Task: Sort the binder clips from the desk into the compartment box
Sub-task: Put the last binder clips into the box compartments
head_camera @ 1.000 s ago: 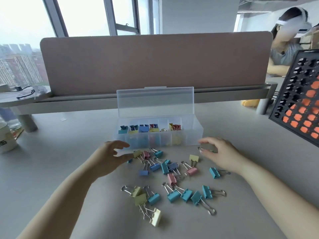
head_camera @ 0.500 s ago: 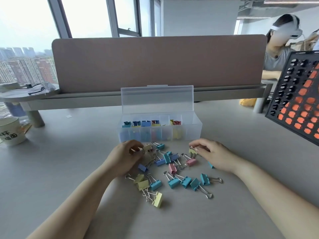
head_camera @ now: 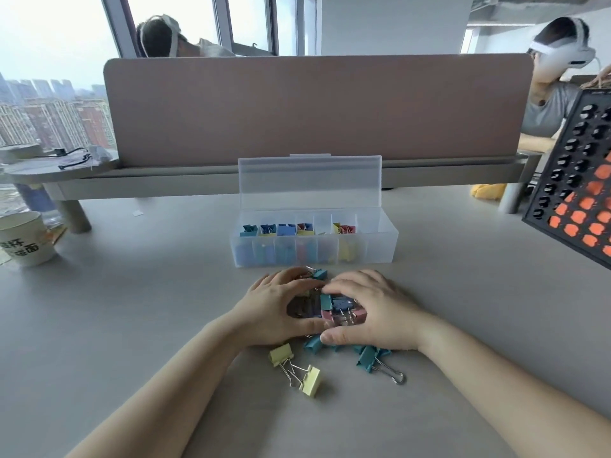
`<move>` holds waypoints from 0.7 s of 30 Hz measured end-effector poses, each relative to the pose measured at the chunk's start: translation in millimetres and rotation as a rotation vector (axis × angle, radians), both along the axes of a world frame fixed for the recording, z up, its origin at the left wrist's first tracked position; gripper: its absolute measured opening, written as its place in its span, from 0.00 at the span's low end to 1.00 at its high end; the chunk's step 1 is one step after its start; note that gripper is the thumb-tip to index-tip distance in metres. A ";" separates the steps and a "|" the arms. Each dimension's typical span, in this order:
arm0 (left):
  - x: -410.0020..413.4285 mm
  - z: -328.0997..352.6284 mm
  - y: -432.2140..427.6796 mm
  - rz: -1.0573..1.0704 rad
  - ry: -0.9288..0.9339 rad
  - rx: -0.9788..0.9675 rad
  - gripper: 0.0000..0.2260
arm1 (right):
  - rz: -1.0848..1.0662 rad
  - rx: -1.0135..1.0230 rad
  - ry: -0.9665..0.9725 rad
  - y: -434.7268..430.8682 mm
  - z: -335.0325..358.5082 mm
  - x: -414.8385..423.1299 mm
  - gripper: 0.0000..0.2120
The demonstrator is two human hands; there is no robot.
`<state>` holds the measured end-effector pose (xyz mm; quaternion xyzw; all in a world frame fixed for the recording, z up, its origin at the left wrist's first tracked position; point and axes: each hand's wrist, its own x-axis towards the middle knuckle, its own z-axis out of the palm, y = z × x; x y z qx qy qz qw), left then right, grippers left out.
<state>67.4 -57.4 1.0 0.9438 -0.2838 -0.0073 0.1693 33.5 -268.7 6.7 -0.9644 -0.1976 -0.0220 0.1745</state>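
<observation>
The left hand (head_camera: 276,309) and right hand (head_camera: 380,312) have closed in from either side. The binder clips (head_camera: 334,307), scattered across the counter (head_camera: 132,325) a second ago, are now raked into one heap between the palms. The fingers (head_camera: 350,280) of both hands curl round the heap, and the thumbs meet on the near side. The compartment box (head_camera: 378,249) stands open at 12 o'clock of the heap, with several cells already holding clips. Two yellow clips (head_camera: 299,368) at 6 o'clock and a teal clip (head_camera: 367,357) at 5 o'clock lie outside the scoop. This looks like gathering before sorting, so those stragglers probably need a separate pick.
</observation>
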 end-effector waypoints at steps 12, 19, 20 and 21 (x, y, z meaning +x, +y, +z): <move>6.8 2.1 11.6 0.055 0.012 -0.316 0.12 | -0.147 0.438 0.033 -8.5 -9.0 6.7 0.09; -0.2 12.1 15.2 0.107 0.215 -0.538 0.10 | -0.163 0.503 0.049 -16.5 -5.6 5.5 0.12; -2.4 16.3 18.6 0.085 0.272 -0.539 0.12 | -0.149 0.454 0.019 -19.3 -2.3 3.8 0.14; -4.5 20.6 24.0 0.043 0.333 -0.501 0.19 | -0.121 0.361 0.014 -23.3 2.2 1.2 0.21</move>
